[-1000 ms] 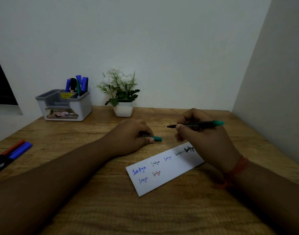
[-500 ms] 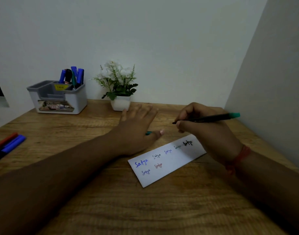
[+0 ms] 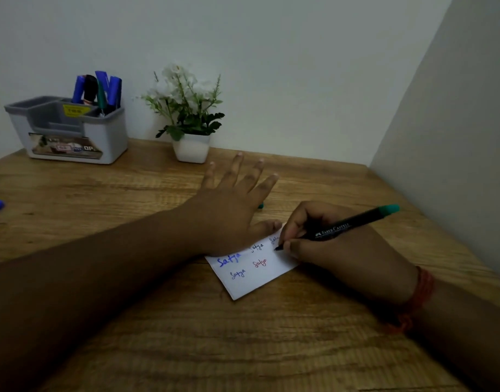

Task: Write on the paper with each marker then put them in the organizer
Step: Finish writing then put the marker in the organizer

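The right hand (image 3: 336, 244) pinched the green marker (image 3: 353, 223), its tip on the paper (image 3: 254, 281): the writing step. The left hand (image 3: 231, 213), fingers spread, pressed the paper flat. Next it probably needed its cap (image 3: 261, 205), then the organizer (image 3: 70, 128) far left.

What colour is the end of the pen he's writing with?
Green, on the black pen; the head view shows it.

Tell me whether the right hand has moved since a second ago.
Yes. The right hand came down onto the paper; the green-capped marker tip now meets it.
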The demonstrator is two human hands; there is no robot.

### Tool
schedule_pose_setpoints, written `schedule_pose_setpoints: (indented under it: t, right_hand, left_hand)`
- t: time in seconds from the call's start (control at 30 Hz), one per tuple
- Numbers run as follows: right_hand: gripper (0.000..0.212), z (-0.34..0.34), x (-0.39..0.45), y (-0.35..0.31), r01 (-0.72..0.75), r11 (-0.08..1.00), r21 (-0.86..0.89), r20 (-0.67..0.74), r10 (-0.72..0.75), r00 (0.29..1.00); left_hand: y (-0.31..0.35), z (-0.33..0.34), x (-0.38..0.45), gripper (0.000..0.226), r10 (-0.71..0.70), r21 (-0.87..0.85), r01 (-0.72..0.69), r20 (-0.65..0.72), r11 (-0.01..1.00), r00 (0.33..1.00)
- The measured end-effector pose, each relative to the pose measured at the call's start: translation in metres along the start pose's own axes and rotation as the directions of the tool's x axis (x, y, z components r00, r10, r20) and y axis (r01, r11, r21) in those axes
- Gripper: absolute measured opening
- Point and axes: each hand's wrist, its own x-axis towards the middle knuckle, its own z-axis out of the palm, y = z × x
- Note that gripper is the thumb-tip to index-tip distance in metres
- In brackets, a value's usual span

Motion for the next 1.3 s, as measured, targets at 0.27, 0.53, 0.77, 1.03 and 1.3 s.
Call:
schedule_pose_setpoints:
  t: [0.27,0.53,0.77,1.03,1.3]
  right_hand:
    - [0.008,0.0009,0.0012,0.0049,0.040,0.999,-0.021,-0.011,-0.040,0.999]
    - [0.008,0.0022,-0.0002,0.0021,0.005,0.999,-0.037,-0.013,-0.005,1.000]
    - [0.011,0.0014,-0.0022,0.0006,0.008,0.998,-0.057,0.004,-0.008,1.000]
    - [0.010,0.0014,-0.0008,0.0024,-0.002,0.999,-0.033,-0.014,0.002,1.000]
    - [0.009,0.0015,-0.0008,0.0032,-0.008,0.999,-0.032,-0.042,0.007,0.999]
  left_hand:
    - [-0.0015,0.0012,0.0004,0.086,-0.010,-0.010,0.010,0.003,1.000,1.000]
    - [-0.0011,0.0012,0.0002,0.085,-0.008,0.004,0.008,-0.009,1.000,1.000]
    - [-0.0003,-0.0001,-0.0004,0.083,-0.013,0.003,0.013,-0.001,1.000,1.000]
    - [0.0008,-0.0012,-0.0006,0.084,-0.017,0.000,0.017,0.015,1.000,1.000]
    - [0.0014,-0.0021,-0.0007,0.084,-0.024,0.006,0.023,0.022,1.000,0.999]
